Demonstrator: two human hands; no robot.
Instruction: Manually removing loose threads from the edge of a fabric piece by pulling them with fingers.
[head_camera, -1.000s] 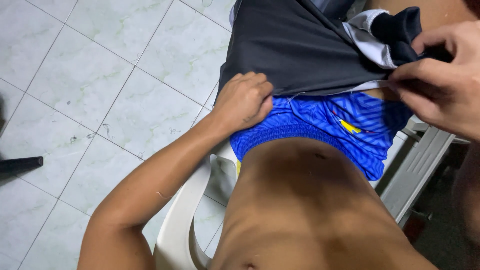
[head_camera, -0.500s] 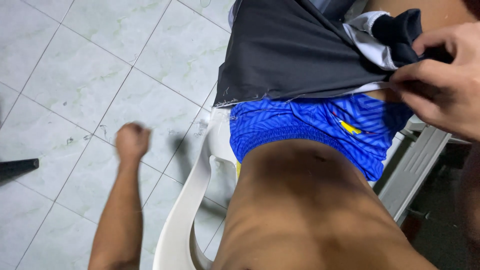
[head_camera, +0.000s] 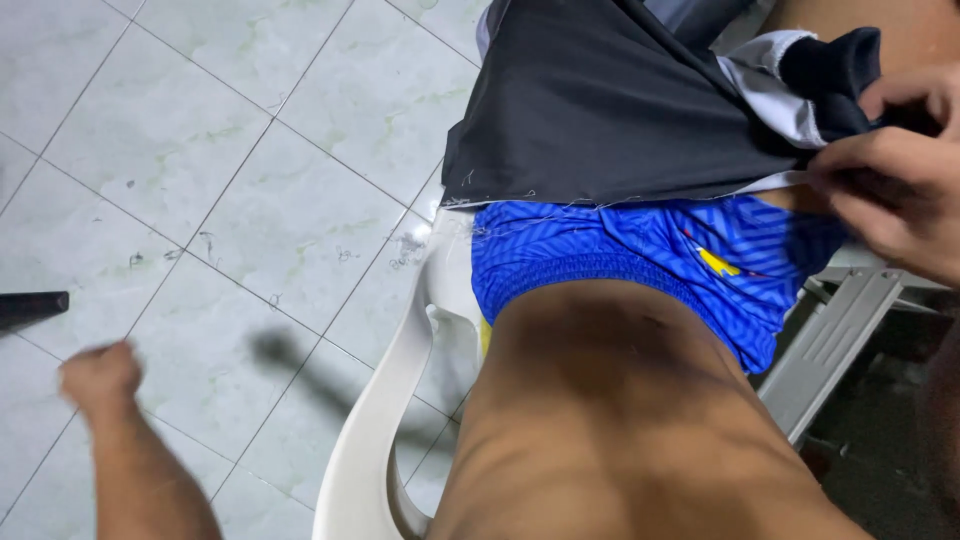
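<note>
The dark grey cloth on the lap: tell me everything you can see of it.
The dark grey cloth looks like thin, smooth woven fabric, draped over the lap above the blue patterned shorts. Its lower edge is raw, with loose threads. A white layer shows at its right side, where the right hand pinches it. The left hand is well away, over the tiled floor.

Looked like a home, likely a back room or utility corner. Pale square floor tiles (head_camera: 250, 210), marbled green, scuffed and stained along the grout. Sat on a white plastic chair (head_camera: 375, 440), the cheap moulded household kind. Grey metal frame (head_camera: 835, 335) stood just beside the chair on the right. Loose dark cloth (head_camera: 600, 110) lay across the lap.
</note>
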